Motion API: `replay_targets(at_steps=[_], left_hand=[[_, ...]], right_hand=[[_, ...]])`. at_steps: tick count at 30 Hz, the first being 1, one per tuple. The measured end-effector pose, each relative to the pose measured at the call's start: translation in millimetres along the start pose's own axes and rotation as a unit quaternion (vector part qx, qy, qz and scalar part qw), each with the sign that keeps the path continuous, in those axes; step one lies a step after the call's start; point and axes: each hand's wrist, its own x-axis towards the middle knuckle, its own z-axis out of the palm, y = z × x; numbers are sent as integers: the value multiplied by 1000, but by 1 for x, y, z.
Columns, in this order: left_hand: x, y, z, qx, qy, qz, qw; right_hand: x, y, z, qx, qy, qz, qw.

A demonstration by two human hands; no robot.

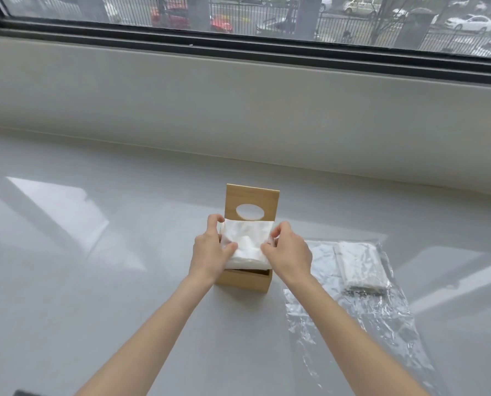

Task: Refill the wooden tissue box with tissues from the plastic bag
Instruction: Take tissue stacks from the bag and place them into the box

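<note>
A wooden tissue box stands on the glossy grey surface, its lid with an oval hole raised upright at the back. A white stack of tissues sits over the box's open top. My left hand grips the stack's left edge and my right hand grips its right edge, thumbs on top. To the right lies the clear plastic bag with more tissues inside it.
The grey surface runs back to a low sill wall beneath a wide window. A dark object's corner shows at the bottom left edge.
</note>
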Motion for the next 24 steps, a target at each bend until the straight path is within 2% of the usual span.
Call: replay_targets(at_steps=[7, 12, 16, 21, 24], left_hand=[[5, 3, -2, 114, -40, 27, 992], [8, 2, -8, 134, -26, 37, 990], [8, 3, -13, 210, -26, 74, 974], [9, -5, -16, 269, -42, 137, 952], [17, -12, -12, 341, -26, 221, 914]], right_hand=[[1, -10, -2, -79, -20, -50, 995], [-2, -13, 0, -14, -27, -28, 999], [-1, -14, 4, -11, -12, -24, 1000], [-2, -20, 9, -127, -10, -58, 990], [-2, -29, 10, -205, -47, -78, 974]])
